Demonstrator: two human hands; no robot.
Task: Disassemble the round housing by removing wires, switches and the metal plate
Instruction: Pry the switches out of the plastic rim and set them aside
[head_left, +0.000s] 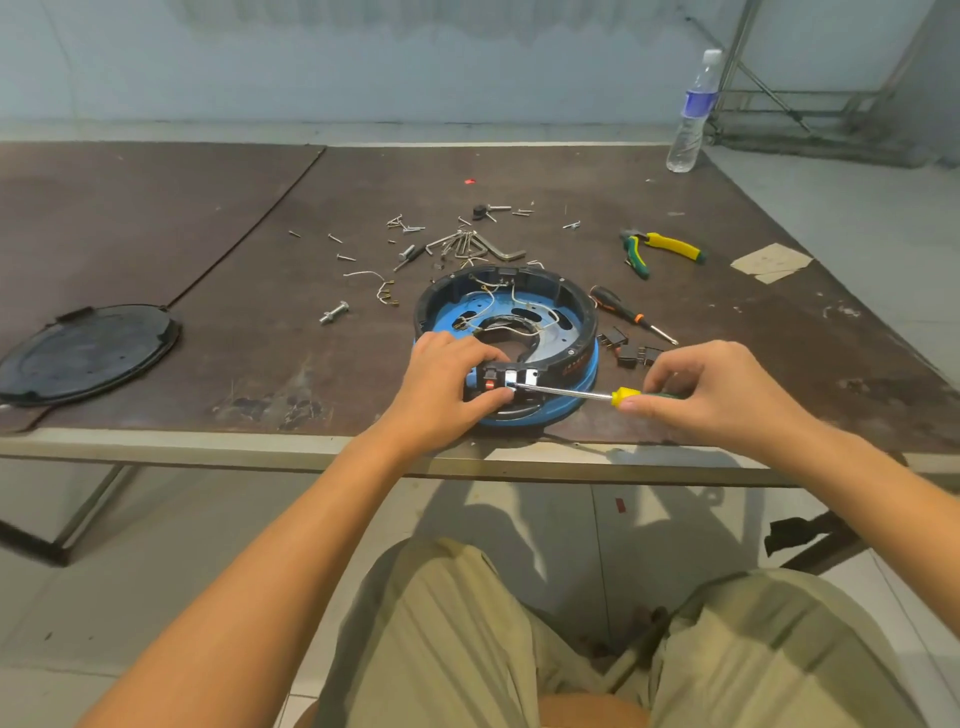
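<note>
The round housing (566, 312), black rim over a blue base, sits at the table's near edge. White wires (496, 304) cross the blue metal plate (545, 325) inside it. Switches (506, 378) sit in the near wall of the rim. My left hand (444, 384) grips the housing around the switch block, thumb below and fingers over the rim. My right hand (711, 387) holds a yellow-and-green screwdriver (623, 396); its metal tip touches the switches. Two removed switches (626, 349) lie to the right of the housing.
A black round lid (85, 351) lies at the left. Behind the housing are scattered screws, hex keys (478, 245), a bolt (333, 313) and loose wire. Yellow-green pliers (662, 248), a black-orange screwdriver (631, 313), paper scrap and a water bottle (693, 111) sit to the right.
</note>
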